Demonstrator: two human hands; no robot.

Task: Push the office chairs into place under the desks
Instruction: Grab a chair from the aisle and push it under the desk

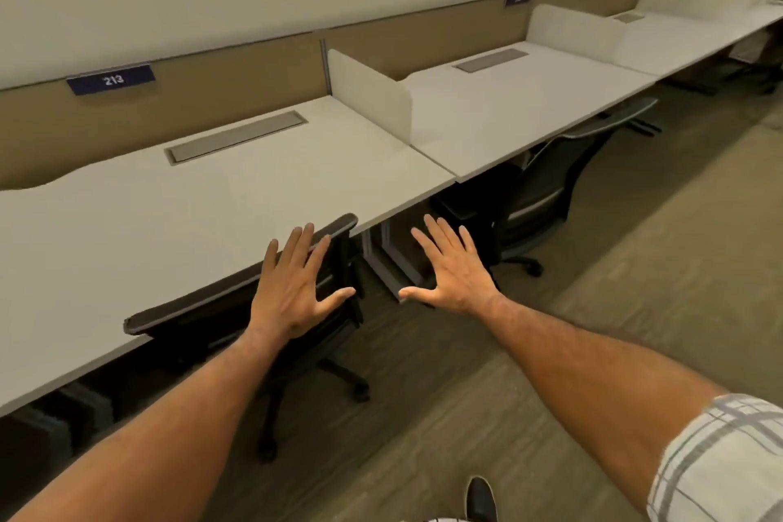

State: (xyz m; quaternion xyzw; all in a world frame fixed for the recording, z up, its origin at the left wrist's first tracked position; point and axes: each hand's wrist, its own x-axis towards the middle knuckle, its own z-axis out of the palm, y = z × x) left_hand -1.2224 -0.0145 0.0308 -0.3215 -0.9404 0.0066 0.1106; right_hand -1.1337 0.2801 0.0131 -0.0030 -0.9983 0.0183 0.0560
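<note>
A black mesh office chair (199,309) stands tucked against the front edge of the white desk (169,199) marked 213, its backrest top level with the desk edge. My left hand (296,284) is spread flat over the right end of that backrest; whether it touches the backrest I cannot tell. My right hand (453,267) hovers open to the right of the chair, above the desk leg, holding nothing. A second black chair (546,182) sits under the neighbouring desk (521,110).
White divider panels (373,93) separate the desks along a tan back wall. A metal desk leg (394,263) stands between the two chairs. Carpeted floor (635,288) runs along the right. My shoe (481,500) shows at the bottom.
</note>
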